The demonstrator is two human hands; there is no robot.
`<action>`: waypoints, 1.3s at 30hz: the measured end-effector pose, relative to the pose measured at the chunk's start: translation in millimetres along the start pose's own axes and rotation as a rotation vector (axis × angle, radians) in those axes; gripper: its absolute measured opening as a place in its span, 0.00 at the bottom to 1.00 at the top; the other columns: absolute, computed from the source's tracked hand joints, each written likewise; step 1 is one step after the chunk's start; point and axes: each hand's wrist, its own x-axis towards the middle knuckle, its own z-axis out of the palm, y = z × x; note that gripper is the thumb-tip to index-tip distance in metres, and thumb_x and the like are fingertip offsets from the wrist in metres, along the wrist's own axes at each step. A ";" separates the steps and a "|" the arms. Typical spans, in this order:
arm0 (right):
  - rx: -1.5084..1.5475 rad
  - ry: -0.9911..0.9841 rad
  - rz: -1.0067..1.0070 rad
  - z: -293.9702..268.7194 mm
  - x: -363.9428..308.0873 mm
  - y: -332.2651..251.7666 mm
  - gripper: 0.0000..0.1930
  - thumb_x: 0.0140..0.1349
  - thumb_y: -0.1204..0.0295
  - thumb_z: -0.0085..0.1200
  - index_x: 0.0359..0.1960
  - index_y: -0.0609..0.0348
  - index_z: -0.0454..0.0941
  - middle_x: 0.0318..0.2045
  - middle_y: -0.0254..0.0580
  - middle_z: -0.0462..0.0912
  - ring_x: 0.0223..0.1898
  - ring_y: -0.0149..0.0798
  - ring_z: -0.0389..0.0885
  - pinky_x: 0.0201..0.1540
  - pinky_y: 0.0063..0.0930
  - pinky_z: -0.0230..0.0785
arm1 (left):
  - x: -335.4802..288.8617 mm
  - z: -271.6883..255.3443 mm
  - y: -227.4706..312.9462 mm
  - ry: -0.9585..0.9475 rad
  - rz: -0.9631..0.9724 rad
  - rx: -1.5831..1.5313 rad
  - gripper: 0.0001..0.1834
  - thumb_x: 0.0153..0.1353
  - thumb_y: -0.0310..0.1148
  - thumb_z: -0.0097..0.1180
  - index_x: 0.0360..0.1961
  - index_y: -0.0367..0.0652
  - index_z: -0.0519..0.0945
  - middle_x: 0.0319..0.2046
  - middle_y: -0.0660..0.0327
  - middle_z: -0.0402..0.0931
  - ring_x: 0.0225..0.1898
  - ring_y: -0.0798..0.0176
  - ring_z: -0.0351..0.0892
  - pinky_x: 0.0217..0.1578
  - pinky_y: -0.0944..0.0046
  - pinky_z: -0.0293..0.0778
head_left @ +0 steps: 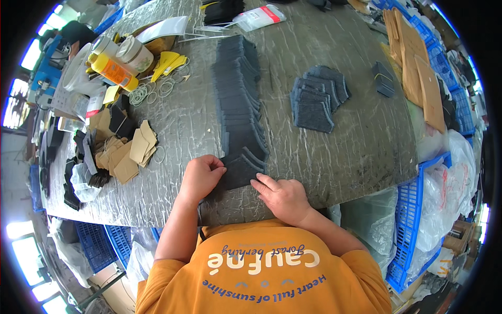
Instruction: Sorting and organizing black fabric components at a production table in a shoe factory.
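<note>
A long row of dark grey-blue cut fabric pieces (238, 99) lies overlapped like shingles down the middle of the table. At its near end is one dark piece (238, 175) with a curved upper edge. My left hand (201, 178) is closed, pinching the left edge of this near piece between thumb and forefinger. On the other side, my right hand (286, 199) has its fingers apart and stretched toward the piece's right edge, the fingertips at or just beside it. Farther right lies a smaller fanned group of similar dark pieces (316, 99).
A small banded dark bundle (383, 79) lies far right, near brown paper packets (410, 57). Cardboard pieces (128, 152), rubber bands (141, 94), a yellow-orange bottle (114, 72) and jars (135, 54) crowd the left. A blue crate (410, 225) stands beside the table's right edge.
</note>
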 end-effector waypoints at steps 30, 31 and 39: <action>0.929 0.012 0.327 -13.2 44.5 -13.1 0.04 0.56 0.77 0.55 0.32 0.63 0.79 0.27 0.47 0.82 0.29 0.41 0.81 0.32 0.30 0.71 | -14.9 29.1 48.0 0.234 0.663 -0.087 0.13 0.52 0.26 0.59 0.38 0.37 0.73 0.26 0.57 0.71 0.26 0.58 0.71 0.29 0.62 0.69; 0.976 -0.052 0.345 -13.2 44.9 -12.9 0.04 0.57 0.77 0.54 0.32 0.63 0.79 0.27 0.48 0.82 0.29 0.39 0.81 0.31 0.29 0.70 | -15.7 28.0 47.6 0.222 0.690 -0.083 0.13 0.50 0.28 0.60 0.37 0.37 0.73 0.24 0.56 0.70 0.25 0.55 0.70 0.28 0.58 0.69; 0.989 -0.102 0.303 -7.1 49.2 -22.8 0.04 0.56 0.77 0.55 0.31 0.64 0.78 0.24 0.43 0.81 0.27 0.32 0.78 0.31 0.27 0.69 | -22.3 20.4 30.3 0.188 0.688 -0.093 0.14 0.51 0.29 0.59 0.39 0.36 0.74 0.26 0.56 0.71 0.27 0.55 0.71 0.30 0.59 0.70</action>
